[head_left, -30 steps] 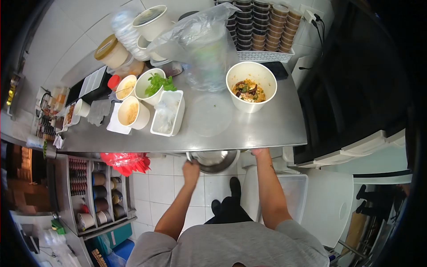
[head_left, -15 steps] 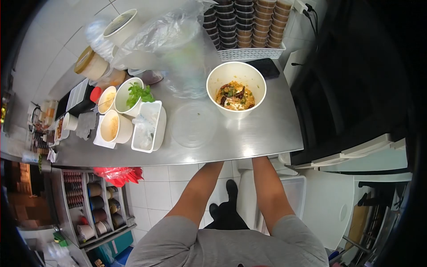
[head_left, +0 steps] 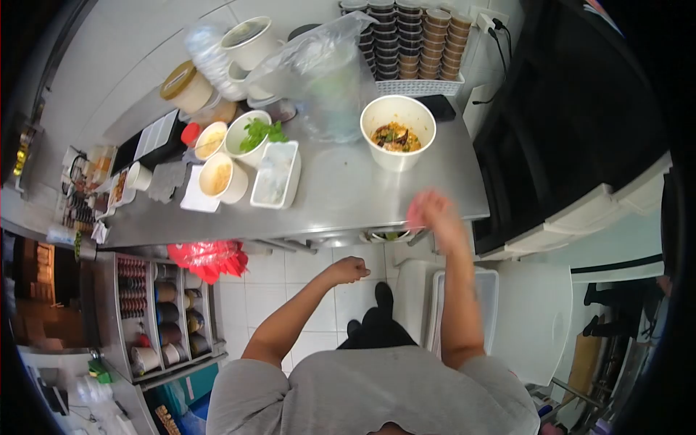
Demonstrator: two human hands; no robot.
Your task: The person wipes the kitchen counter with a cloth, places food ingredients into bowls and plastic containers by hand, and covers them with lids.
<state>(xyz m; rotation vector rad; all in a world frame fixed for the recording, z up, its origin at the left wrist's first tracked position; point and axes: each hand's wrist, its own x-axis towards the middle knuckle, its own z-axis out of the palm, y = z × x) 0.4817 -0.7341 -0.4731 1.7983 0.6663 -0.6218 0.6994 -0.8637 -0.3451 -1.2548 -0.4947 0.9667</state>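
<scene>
My right hand is above the front edge of the steel table, smeared by motion. Its fingers are closed on a pinkish-red thing, too blurred to name. Below and in front of the table edge, my left hand is curled into a fist; whatever it may hold is hidden. Beyond my right hand, a white paper bowl stands upright on the table. Inside it lies a mixed food with yellow bits and dark red pieces.
Several white tubs, one with green leaves, and a rectangular white container stand left on the steel table. Behind are a clear plastic bag and stacked sauce cups. A red bag hangs below the left edge.
Both hands have come out from under the table edge into view; the right one now has the pinkish-red thing. The clear round lid no longer shows on the table. The view has shifted.
</scene>
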